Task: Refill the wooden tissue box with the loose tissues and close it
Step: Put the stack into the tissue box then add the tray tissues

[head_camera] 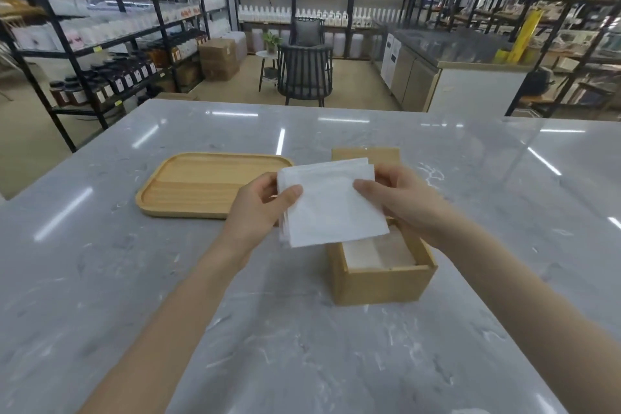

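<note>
While both hands are raised above it, a grey marble table [134,279] fills most of the view, its polished top streaked with reflections of ceiling lights. Behind it, black metal shelves [111,37] loaded with bottles and jars are seen along the walls, and a dark slatted chair [304,74] stands on the floor beyond the far edge.

On the table, left of centre, a shallow wooden tray [188,191] with rounded corners is laid flat. Just to its right stands the wooden tissue box [379,282], open at the top, with pale tissues seen lying inside against its near wall. A flat wooden piece [364,155], possibly the lid, is partly seen behind the box; whether it is joined to the box cannot be told, since the hands and tissues cover that part.

A stack of white folded tissues [331,208] is held in the air over the far part of the box, tilted toward the camera, its lower right corner overhanging the opening. The left hand [258,208] is closed on the stack's left edge, thumb on top and fingers curled underneath. The right hand [403,202] grips the right edge, thumb pressed across the top sheet and fingers hidden behind.
</note>
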`<state>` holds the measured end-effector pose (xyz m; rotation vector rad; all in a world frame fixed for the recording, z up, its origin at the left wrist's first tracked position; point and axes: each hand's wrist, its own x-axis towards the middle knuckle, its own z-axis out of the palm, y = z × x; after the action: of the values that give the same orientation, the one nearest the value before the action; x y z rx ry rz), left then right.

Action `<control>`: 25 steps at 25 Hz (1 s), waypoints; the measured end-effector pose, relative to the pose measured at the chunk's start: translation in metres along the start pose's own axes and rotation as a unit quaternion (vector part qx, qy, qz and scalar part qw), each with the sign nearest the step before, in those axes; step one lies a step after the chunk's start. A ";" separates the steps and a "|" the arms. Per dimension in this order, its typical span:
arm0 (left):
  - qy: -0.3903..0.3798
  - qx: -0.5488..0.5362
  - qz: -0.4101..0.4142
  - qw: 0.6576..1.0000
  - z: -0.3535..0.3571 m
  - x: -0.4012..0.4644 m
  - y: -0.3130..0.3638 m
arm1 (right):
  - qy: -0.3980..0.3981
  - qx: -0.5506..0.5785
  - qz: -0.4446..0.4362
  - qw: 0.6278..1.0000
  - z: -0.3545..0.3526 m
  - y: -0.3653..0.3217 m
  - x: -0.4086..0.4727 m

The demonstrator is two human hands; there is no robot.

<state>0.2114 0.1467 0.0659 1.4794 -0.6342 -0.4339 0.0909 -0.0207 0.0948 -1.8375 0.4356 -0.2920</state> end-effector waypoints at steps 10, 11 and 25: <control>0.001 0.212 0.040 0.976 0.053 0.002 -0.013 | 0.102 -0.155 0.034 0.982 -0.043 0.028 -0.017; 0.010 0.245 0.056 0.968 0.057 0.003 -0.014 | 0.105 -0.196 0.036 0.974 -0.045 0.033 -0.016; -0.048 0.582 0.169 0.794 0.079 0.008 -0.021 | 0.026 -0.545 -0.005 0.838 -0.031 0.036 -0.005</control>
<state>0.1701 0.0789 0.0440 2.4320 -1.3607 0.2634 0.0681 -0.0550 0.0698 -2.9541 0.7153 -0.0798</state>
